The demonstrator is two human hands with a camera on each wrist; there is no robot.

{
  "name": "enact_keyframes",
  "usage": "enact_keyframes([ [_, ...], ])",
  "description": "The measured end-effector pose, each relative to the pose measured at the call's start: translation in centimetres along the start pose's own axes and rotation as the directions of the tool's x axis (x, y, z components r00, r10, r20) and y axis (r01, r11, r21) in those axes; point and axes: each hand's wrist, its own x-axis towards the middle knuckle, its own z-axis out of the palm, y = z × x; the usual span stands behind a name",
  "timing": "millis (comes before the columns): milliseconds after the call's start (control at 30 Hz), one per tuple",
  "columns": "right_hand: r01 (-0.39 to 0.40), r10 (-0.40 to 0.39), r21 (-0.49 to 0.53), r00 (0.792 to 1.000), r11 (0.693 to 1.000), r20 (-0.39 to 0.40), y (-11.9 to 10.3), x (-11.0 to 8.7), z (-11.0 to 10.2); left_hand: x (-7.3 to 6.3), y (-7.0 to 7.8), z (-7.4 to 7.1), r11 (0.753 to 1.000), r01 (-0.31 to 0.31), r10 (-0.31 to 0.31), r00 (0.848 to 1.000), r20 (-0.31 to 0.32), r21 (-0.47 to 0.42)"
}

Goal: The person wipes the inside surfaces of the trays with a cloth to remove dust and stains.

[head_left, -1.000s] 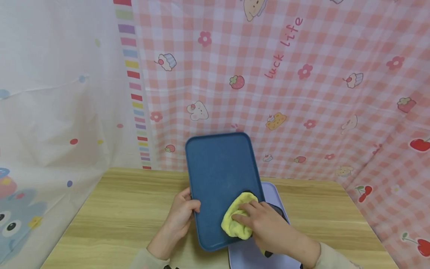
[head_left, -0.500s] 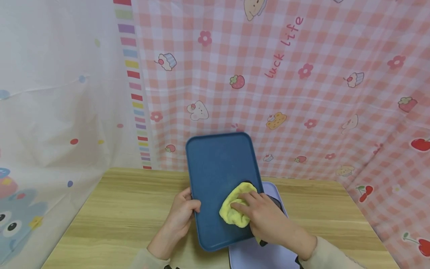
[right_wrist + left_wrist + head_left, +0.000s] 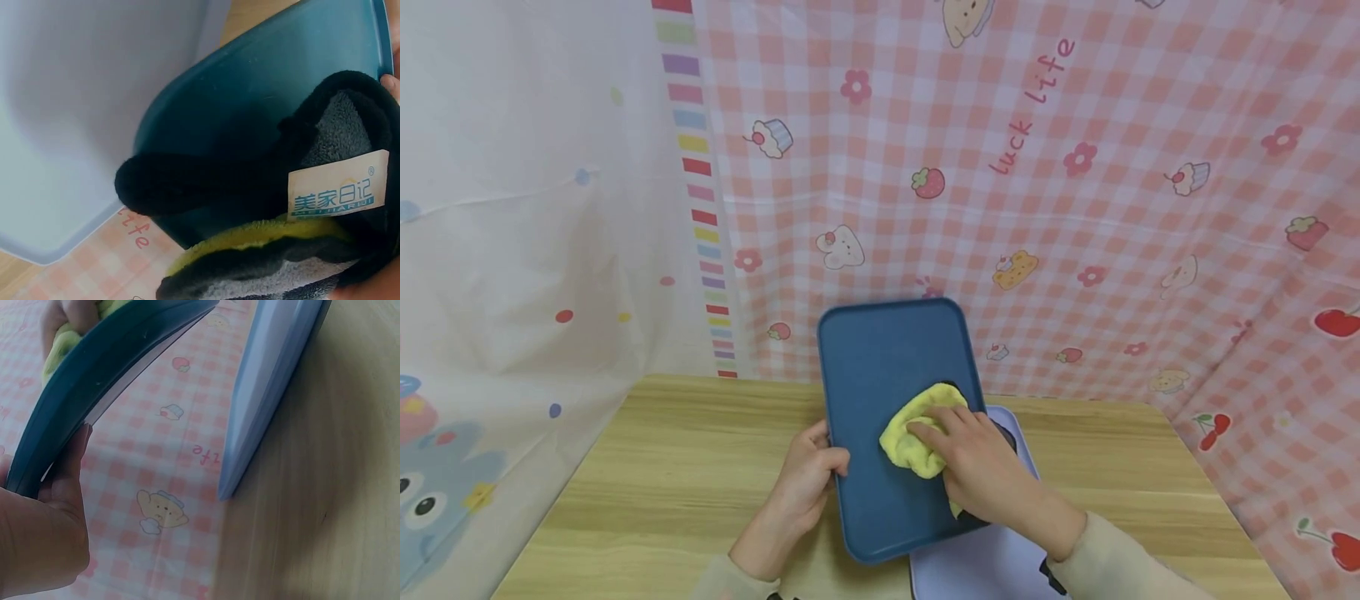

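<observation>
A dark blue rectangular tray is held tilted up over the table. My left hand grips its left edge, thumb over the rim and fingers behind. My right hand holds a bunched cloth against the tray's face, right of its middle. The cloth is yellow on one side and grey with black edging on the other; in the right wrist view a label shows on it. Under the blue tray lies a lavender tray, partly covered by it and by my right arm.
The wood-grain table runs back to a pink checked curtain. A white patterned curtain hangs at the left, and more checked cloth hangs at the right.
My right hand and the cloth have slid up and slightly left across the blue tray. The left hand and the tray have stayed almost still.
</observation>
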Motion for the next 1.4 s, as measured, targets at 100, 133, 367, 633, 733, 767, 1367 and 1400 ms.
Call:
enact_keyframes([
  [100,-0.007,0.007,0.007,1.0,1.0,-0.019,0.1,0.4,0.1,0.0,-0.1,0.0,1.0,-0.001,0.001,1.0,0.003,0.001],
  [133,-0.01,0.011,0.006,1.0,1.0,-0.024,0.2,0.5,0.2,0.0,-0.2,0.0,1.0,-0.001,0.001,1.0,0.004,0.001],
  [367,-0.045,0.045,0.007,0.999,0.999,-0.026,0.8,1.6,0.0,-0.2,-0.3,0.1,1.0,0.003,-0.003,1.0,0.009,0.01],
  [633,-0.076,0.076,0.002,0.997,0.997,-0.02,1.5,3.6,-0.4,-0.1,-0.4,0.1,1.0,0.004,-0.004,1.0,0.002,-0.006],
  [733,-0.097,0.097,0.004,0.995,0.995,-0.015,1.8,4.5,-0.6,0.0,-0.5,0.1,1.0,0.003,-0.003,1.0,0.007,-0.013],
  [767,-0.103,0.103,0.006,0.995,0.995,-0.014,2.0,4.8,-0.7,0.0,-0.5,0.1,1.0,0.003,-0.003,1.0,0.006,-0.013],
  [1367,-0.132,0.131,-0.038,0.991,0.991,-0.025,3.2,8.4,-1.7,0.1,-0.5,0.3,1.0,0.013,-0.013,1.0,-0.001,-0.007],
  [1400,-0.136,0.136,-0.039,0.99,0.99,-0.023,3.3,8.6,-1.7,0.1,-0.5,0.3,1.0,0.014,-0.014,1.0,-0.001,-0.003],
])
